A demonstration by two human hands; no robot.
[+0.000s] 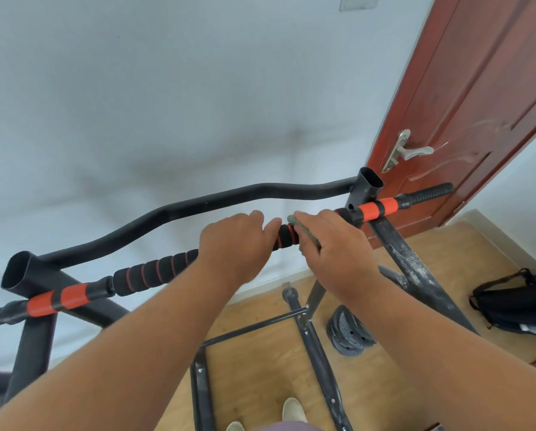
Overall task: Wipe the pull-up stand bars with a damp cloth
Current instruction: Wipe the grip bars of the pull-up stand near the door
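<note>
The pull-up stand's front bar (155, 270) runs from lower left to upper right, with black foam grips ringed in red and orange sleeves near each upright. My left hand (232, 244) is wrapped over the bar's middle. Just to its right, my right hand (335, 244) presses a small grey-green cloth (304, 230) around the foam grip. A short stretch of grip (287, 236) shows between the two hands. Behind runs a curved black rear bar (179, 209).
A white wall stands close behind the stand. A red-brown door (465, 104) with a metal handle is at right. On the wooden floor lie grey weight plates (347, 334), a black bag (515, 301) and the stand's base frame (310, 337). My shoes (293, 410) show at the bottom.
</note>
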